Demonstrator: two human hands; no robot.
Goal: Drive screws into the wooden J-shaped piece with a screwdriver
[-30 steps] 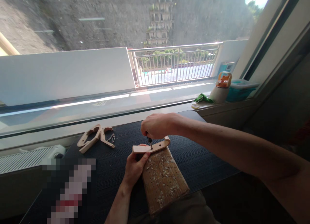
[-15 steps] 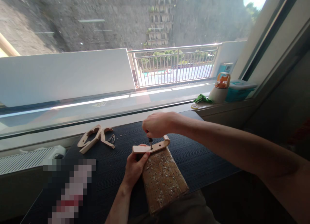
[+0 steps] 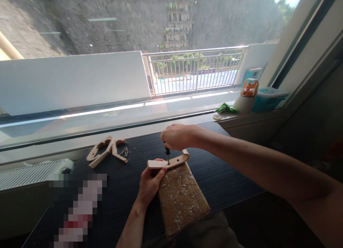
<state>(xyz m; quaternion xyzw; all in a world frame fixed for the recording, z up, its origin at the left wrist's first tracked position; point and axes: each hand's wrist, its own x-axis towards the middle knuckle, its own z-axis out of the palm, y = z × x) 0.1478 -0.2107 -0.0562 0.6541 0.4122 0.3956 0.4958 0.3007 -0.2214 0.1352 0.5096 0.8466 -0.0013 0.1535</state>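
Observation:
My right hand is closed around the handle of a screwdriver, whose shaft points down at a hole in a pale wooden hook. A second dark hole shows nearer the hook's curled end. My left hand grips the flat end of the hook, thumb in front and fingers behind. The hook lies across the far end of a worn wooden block dotted with holes and pale chips. Whether a screw sits under the screwdriver's tip I cannot make out.
More pale wooden hooks lie at the table's far left beside several loose screws. On the sill at right are a green cloth, a roll of tape, a white bottle with an orange top and a teal box. A radiator stands left.
My right hand has risen slightly with the screwdriver, so more of its shaft shows above the hook. My left hand keeps its grip. The whole view has shifted a little.

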